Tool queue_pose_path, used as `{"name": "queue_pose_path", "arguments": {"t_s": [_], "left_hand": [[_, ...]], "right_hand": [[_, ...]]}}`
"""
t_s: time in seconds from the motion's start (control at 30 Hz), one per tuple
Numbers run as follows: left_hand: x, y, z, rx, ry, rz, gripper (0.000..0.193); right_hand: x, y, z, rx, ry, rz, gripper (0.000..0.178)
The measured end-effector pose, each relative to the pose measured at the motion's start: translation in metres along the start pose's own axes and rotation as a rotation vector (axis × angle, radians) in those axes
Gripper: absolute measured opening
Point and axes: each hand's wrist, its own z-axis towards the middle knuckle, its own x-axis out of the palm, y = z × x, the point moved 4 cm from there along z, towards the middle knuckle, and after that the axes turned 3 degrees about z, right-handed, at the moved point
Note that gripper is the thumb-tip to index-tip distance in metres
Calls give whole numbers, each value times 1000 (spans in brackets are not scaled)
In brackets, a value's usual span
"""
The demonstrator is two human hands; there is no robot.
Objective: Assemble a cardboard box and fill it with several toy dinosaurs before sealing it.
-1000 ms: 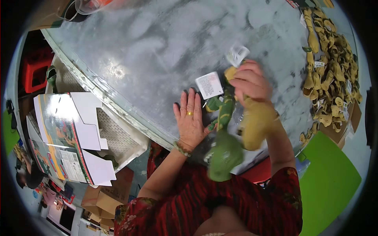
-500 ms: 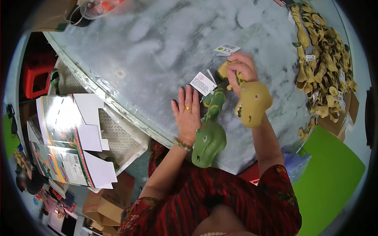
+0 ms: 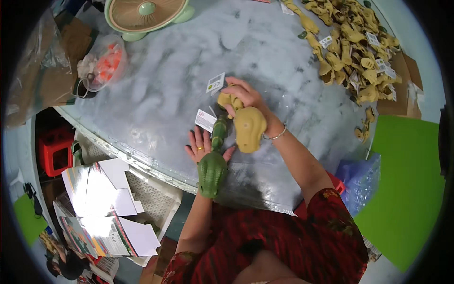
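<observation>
On the grey marbled tabletop my left hand [image 3: 201,145] lies with its fingers stretched and spread. A green toy dinosaur [image 3: 213,173] with a large head covers part of that palm and wrist; my thumb shows on its other side. My right hand [image 3: 253,98] is closed around the body of a yellow toy dinosaur [image 3: 249,130], just right of the green one. The right fingertips are partly hidden by the toy. One white tag [image 3: 215,82] sits by the right fingers, and another tag [image 3: 205,120] lies above the left fingers.
A heap of yellow toy dinosaurs [image 3: 354,52] fills the far right. A round green-rimmed object [image 3: 146,8] and a clear bowl with orange pieces [image 3: 108,64] stand far left. Below the table's left edge, printed cardboard [image 3: 104,189] rests over a white crate [image 3: 172,201].
The view has shifted, showing more of the table's far left. The yellow head has turned, hiding its mouth. The green head now lies over my left hand and wrist.
</observation>
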Motion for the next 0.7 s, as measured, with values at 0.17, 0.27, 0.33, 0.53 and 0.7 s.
{"name": "queue_pose_path", "arguments": {"t_s": [0.17,0.27,0.33,0.53,0.7], "left_hand": [[4,6,0,-66,34,0,87],[7,8,-1,-66,26,0,88],[1,5,2,-88,59,6,89],[4,3,2,-85,46,-77,90],[11,12,0,-125,58,-41,76]], "right_hand": [[4,-11,-6,150,-139,69,24],[9,-20,-1,211,-167,63,22],[14,-20,10,161,-152,-14,21],[17,-20,6,108,-167,-103,15],[27,-9,17,235,-96,-152,17]]}}
